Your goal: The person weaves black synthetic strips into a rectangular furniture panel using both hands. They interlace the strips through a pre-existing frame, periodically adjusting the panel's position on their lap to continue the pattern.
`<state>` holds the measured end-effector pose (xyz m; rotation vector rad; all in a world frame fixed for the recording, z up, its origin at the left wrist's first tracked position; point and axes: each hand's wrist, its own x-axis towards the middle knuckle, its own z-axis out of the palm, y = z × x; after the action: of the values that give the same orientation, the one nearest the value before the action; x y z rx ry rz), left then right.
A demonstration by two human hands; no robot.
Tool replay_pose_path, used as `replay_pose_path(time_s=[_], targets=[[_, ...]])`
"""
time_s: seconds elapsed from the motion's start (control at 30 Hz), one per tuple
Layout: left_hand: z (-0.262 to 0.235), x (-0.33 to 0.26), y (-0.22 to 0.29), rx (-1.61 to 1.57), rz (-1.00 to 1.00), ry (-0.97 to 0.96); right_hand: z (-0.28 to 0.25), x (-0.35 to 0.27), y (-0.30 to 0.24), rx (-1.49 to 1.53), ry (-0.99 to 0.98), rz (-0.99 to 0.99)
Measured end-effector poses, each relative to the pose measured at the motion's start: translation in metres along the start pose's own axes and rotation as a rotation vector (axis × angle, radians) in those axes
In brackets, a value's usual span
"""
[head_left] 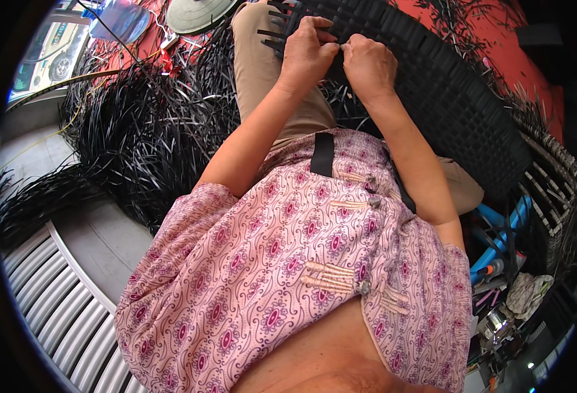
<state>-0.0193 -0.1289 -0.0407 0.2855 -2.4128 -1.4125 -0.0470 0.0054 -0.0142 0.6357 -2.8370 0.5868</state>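
A large black woven panel (446,92) of flat strips lies across my lap, slanting from the top middle down to the right. Loose strip ends stick out at its left end. At its near edge, my left hand (307,56) is closed, with thumb and forefinger pinched together. My right hand (370,65) is curled shut just to the right, its fingertips almost meeting the left thumb. Whatever the two hands pinch is too small and dark to make out.
A big heap of loose black strips (151,124) lies to my left on a red surface (531,78). Beyond it are a clear blue plastic jug (121,23) and a round lid (197,14). Blue bars (498,242) and scattered tools stand at the right. A slatted grey seat (59,301) is at lower left.
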Motion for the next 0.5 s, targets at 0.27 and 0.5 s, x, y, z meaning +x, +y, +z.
replay_pose_path(time_s=[0.27, 0.5], targets=[[0.004, 0.000, -0.003, 0.006, 0.029, 0.048, 0.004, 0.006, 0.008, -0.055, 0.018, -0.119], [0.002, -0.009, -0.003, -0.068, 0.044, 0.074, 0.004, -0.006, 0.016, 0.175, 0.054, -0.109]])
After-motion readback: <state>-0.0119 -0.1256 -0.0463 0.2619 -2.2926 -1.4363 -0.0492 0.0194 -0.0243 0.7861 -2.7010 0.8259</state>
